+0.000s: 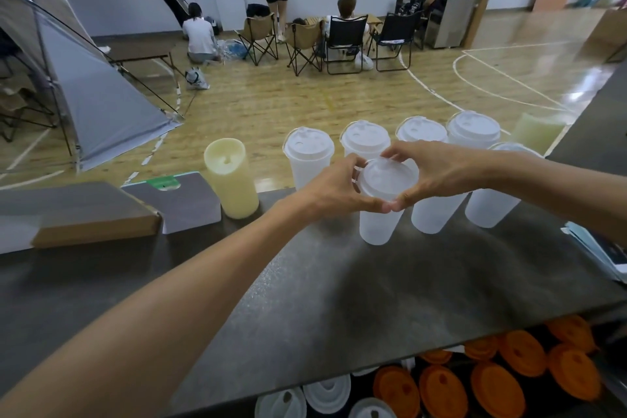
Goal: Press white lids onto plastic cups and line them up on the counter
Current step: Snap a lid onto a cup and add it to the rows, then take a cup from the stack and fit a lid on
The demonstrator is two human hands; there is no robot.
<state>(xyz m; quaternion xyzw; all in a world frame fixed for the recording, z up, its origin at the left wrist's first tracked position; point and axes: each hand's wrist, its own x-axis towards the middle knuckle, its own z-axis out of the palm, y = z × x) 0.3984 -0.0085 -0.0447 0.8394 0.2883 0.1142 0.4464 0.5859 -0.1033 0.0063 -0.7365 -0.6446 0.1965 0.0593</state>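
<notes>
We count seven frosted plastic cups on the counter (339,282) in the middle of the frame: four lidded ones in the back row (308,159), three in the nearer row (380,224). Five white lids show clearly, one (388,176) between two hands: left hand (334,190), right hand (437,173). At the lower right, below the counter edge, we count about eight orange lids (495,387) and four pale ones (327,394).
</notes>
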